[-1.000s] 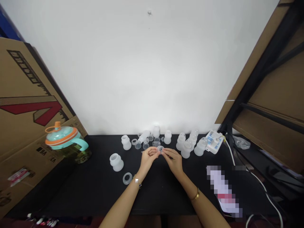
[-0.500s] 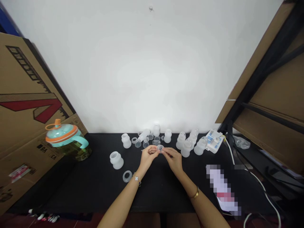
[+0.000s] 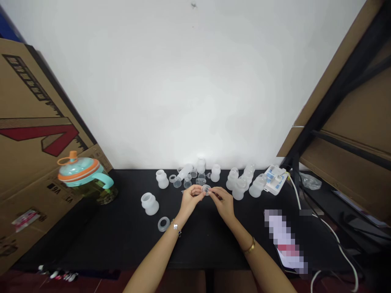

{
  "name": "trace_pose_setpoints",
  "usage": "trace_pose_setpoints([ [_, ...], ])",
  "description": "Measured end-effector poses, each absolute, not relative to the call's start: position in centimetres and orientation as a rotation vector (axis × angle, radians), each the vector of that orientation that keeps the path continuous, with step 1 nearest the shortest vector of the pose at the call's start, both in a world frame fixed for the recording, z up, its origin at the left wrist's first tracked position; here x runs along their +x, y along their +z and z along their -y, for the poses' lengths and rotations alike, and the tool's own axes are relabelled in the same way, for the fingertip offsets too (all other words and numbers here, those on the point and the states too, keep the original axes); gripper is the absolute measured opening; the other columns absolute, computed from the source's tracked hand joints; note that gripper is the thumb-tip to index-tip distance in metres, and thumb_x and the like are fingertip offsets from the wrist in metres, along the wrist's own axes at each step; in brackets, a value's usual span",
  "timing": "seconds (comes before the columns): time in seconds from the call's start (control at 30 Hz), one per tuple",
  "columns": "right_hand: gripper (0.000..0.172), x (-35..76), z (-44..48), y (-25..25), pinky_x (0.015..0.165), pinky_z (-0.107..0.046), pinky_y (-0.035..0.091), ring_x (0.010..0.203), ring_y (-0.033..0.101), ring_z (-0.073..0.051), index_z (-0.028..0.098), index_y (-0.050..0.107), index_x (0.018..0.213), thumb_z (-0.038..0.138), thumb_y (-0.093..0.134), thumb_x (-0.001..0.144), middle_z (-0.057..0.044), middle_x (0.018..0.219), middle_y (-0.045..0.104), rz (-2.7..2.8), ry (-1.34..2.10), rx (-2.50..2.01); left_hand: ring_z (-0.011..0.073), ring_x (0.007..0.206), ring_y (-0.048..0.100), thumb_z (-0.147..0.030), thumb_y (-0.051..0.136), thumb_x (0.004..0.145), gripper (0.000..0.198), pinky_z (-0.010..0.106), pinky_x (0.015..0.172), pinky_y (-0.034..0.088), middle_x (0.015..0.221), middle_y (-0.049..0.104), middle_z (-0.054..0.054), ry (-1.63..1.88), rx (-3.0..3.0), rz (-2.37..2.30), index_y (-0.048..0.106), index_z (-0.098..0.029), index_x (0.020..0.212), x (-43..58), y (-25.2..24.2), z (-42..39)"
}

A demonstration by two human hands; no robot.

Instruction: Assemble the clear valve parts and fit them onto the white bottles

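Note:
My left hand (image 3: 191, 200) and my right hand (image 3: 223, 200) meet over the middle of the black table, fingertips pinched on either side of a small translucent bottle ring (image 3: 206, 189). Something clear sits in the ring's centre, too small to make out. Left of my hands, an open white baby bottle (image 3: 150, 204) stands upright, and a loose ring (image 3: 163, 224) lies flat near my left wrist. Just behind my fingers are several clear caps (image 3: 187, 184) and another bottle lying tilted (image 3: 185, 172).
Several capped bottles (image 3: 240, 188) stand to the right, beside a white box (image 3: 274, 179) with a cable. A blurred-out phone (image 3: 285, 244) lies at the front right. On the left stand a large teal-lidded jug (image 3: 88, 179) and a cardboard box (image 3: 27, 162). A white wall closes the back.
The right fingers have shifted slightly over the held ring, which both hands still pinch. The whole view has moved a little; the objects on the table stay put.

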State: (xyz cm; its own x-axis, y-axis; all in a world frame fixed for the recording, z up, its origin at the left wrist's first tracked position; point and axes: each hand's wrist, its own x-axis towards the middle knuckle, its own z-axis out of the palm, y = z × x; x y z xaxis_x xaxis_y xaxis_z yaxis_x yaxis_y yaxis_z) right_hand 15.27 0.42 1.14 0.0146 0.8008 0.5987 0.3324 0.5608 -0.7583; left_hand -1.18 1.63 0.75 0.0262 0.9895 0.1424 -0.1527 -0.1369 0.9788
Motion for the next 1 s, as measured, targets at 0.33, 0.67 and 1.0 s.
trace_pose_setpoints([
  [0.33, 0.02, 15.25, -0.32, 1.24, 0.055, -0.026, 0.049, 0.071, 0.066, -0.018, 0.023, 0.079, 0.094, 0.036, 0.064, 0.092, -0.007, 0.096, 0.075, 1.56, 0.536, -1.016, 0.0119, 0.06, 0.06, -0.037, 0.083, 0.071, 0.03, 0.021, 0.056, 0.048, 0.067, 0.066, 0.0, 1.338, 1.231, -0.999, 0.067, -0.015, 0.086, -1.23, 1.16, -1.46],
  [0.67, 0.023, 15.22, -0.27, 1.42, 0.055, -0.026, 0.049, 0.074, 0.067, -0.019, 0.023, 0.079, 0.092, 0.04, 0.064, 0.091, -0.007, 0.095, 0.075, 1.523, 0.605, -1.023, 0.0125, 0.06, 0.06, -0.036, 0.082, 0.071, 0.029, 0.022, 0.056, 0.048, 0.067, 0.067, 0.0, 1.324, 1.245, -1.012, 0.067, -0.016, 0.085, -1.3, 1.23, -1.44],
  [1.0, 0.024, 15.25, -0.41, 1.39, 0.057, -0.027, 0.05, 0.075, 0.068, -0.02, 0.022, 0.078, 0.09, 0.042, 0.066, 0.089, -0.007, 0.093, 0.076, 1.487, 0.644, -1.041, 0.0121, 0.059, 0.058, -0.036, 0.082, 0.072, 0.03, 0.022, 0.057, 0.047, 0.068, 0.067, 0.0, 1.319, 1.251, -1.004, 0.065, -0.016, 0.086, -1.36, 1.05, -1.48],
])
